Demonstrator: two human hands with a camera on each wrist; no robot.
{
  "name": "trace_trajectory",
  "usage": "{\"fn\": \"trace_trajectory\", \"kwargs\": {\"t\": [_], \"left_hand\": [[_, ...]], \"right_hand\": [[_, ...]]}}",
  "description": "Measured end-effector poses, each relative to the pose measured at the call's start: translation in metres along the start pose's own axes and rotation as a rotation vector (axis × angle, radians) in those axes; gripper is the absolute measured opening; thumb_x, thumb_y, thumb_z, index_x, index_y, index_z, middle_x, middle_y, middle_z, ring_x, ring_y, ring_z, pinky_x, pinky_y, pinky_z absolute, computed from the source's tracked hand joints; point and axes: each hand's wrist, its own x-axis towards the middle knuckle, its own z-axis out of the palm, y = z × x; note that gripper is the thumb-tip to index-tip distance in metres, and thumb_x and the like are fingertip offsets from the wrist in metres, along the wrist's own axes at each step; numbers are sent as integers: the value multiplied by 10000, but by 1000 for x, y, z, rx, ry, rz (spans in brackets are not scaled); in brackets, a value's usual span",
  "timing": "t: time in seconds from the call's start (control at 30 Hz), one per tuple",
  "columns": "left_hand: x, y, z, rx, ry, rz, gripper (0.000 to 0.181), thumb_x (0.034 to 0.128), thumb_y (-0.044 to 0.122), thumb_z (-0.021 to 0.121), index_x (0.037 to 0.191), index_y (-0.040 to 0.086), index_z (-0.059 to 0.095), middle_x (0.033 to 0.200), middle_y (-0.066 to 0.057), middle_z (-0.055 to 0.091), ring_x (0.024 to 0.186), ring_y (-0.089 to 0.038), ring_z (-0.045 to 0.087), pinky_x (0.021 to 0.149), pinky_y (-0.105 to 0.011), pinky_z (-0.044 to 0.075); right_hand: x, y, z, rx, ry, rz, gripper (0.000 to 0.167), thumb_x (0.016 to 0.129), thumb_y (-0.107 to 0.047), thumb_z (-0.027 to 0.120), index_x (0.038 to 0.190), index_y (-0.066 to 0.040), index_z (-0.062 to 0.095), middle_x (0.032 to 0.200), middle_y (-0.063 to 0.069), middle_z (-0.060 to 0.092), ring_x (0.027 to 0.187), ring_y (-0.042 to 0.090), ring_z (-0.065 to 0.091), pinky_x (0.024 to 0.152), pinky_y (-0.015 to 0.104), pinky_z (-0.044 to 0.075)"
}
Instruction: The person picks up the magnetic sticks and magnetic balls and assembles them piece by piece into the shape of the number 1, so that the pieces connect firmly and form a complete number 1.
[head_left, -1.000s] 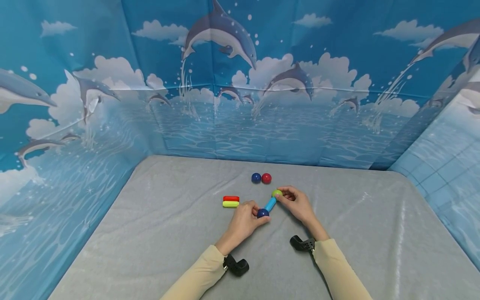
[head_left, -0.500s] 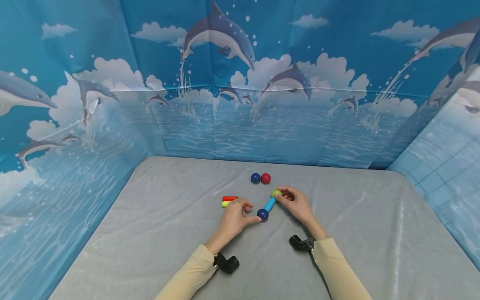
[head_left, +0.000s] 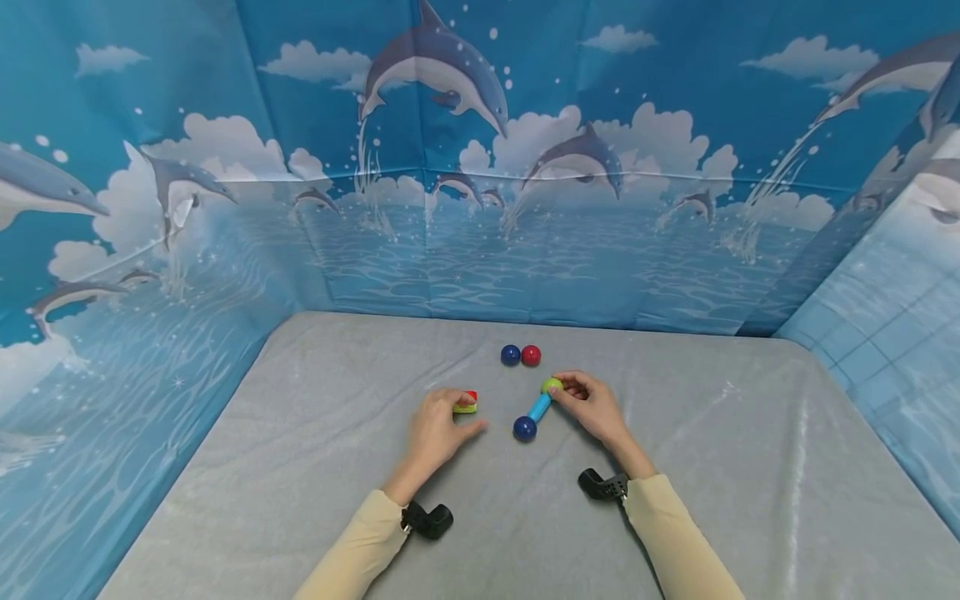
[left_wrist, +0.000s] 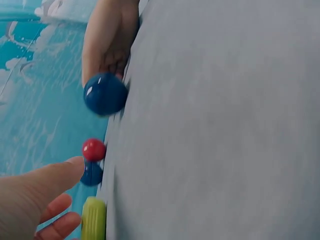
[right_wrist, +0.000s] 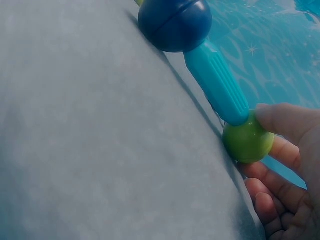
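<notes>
My right hand pinches a green ball between thumb and fingers. A light-blue stick joins that ball to a dark-blue ball lying nearer to me; the right wrist view shows the green ball, the stick and the dark-blue ball joined in a row. My left hand is over the left part of a red stick and a yellow-green stick, thumb spread away from the fingers. Whether its fingertips touch them I cannot tell.
A second dark-blue ball and a red ball lie side by side farther back on the grey-covered table. A dolphin-print curtain stands behind the table's far edge and along its sides.
My left hand has let go of the near dark-blue ball and moved left to the red and yellow-green sticks. My right hand stays on the green ball.
</notes>
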Motion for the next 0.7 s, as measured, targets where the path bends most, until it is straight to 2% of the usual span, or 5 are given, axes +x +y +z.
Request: {"fn": "trace_trajectory", "kwargs": {"t": [0.17,0.4,0.7], "left_hand": [[2,-7,-6,53,16,-13,297,721,296,839,923,126,703,873,0,609,833,-181,539,653,-339,462],[2,-13,-7,87,64,16,304,699,292,854,917,127,720,927,-21,614,828,-196,523,674,-338,452],[3,-21,-4,99,44,1,279,701,284,855,898,143,717,899,6,612,811,-182,505,680,-314,440]], "right_hand": [[1,0,0,4,2,4,300,885,-241,690,1114,-48,667,954,74,649,828,199,561,715,267,444],[0,0,1,-6,2,14,310,886,-248,690,1123,-49,664,962,71,646,833,197,558,720,273,445],[0,0,1,-10,5,10,304,887,-246,687,1121,-53,664,962,69,645,835,195,560,721,265,445]]}}
